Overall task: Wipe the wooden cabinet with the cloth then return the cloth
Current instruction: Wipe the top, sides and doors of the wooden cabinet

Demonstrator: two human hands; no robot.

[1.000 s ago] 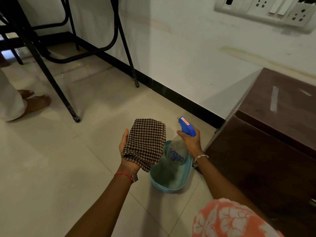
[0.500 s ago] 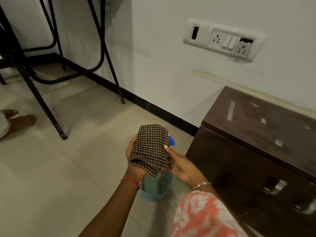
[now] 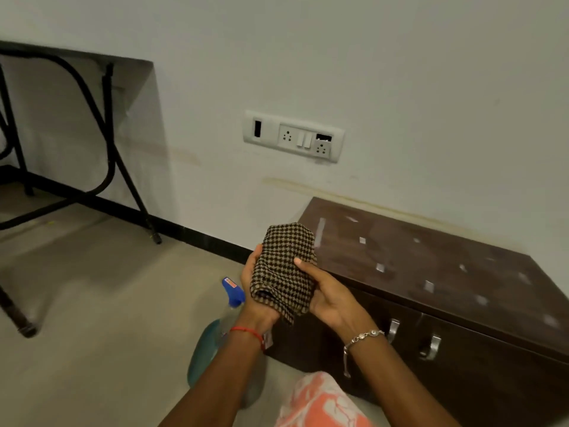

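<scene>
Loosely folded, the cloth [image 3: 284,269] sits pinched between left hand [image 3: 251,291] and right hand [image 3: 328,295]; wiping the cabinet [image 3: 431,272] could unfold and drop it.

Between the hands sits a coarse woven checked cloth [image 3: 284,269], right of them a dark wood-grain cabinet [image 3: 431,272] with a dull scuffed top and shiny metal handles [image 3: 431,346], and below-left a glossy blue plastic spray bottle [image 3: 233,292].

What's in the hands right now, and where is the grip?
The folded checked cloth, held in both hands: left hand cups its lower left edge from behind, right hand supports its right side, thumb on the front.
</scene>
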